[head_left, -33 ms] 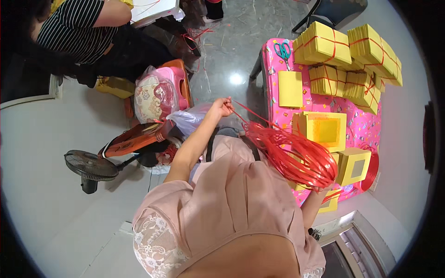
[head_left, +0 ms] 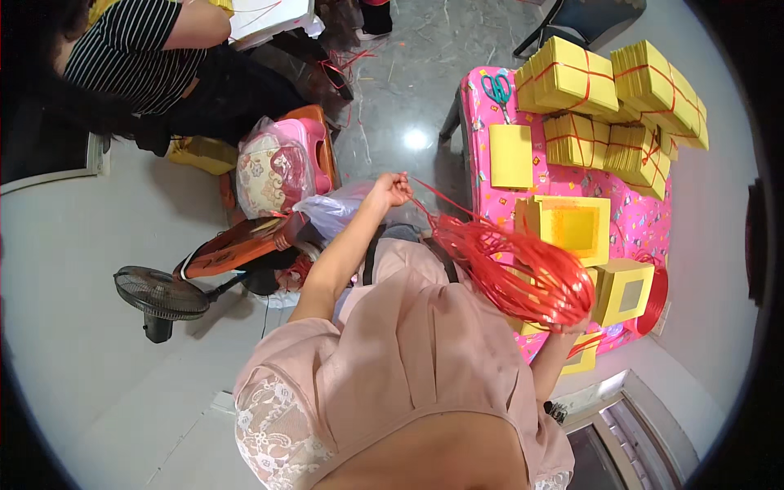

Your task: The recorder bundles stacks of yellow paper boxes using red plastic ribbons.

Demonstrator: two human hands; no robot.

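Observation:
A long, loose bundle of shiny red plastic string [head_left: 523,269] stretches between my hands, in front of my body and partly over the table's near edge. My left hand [head_left: 395,189] is closed in a pinch, with a few thin strands running from its fingers to the bundle's narrow end. At the wide, looped end, my right hand [head_left: 569,327] grips the bundle from below; the strands hide most of its fingers. Close beside the bundle on the table stand a yellow box with a square opening [head_left: 603,237] and another yellow box with a grey window [head_left: 627,294].
The pink patterned table [head_left: 539,151] carries tied stacks of yellow card [head_left: 567,77], a flat yellow piece [head_left: 510,155], teal scissors [head_left: 496,88] and a red spool [head_left: 656,302]. A black fan [head_left: 162,292] and a pink stool [head_left: 314,151] are at left, near a seated person [head_left: 139,61].

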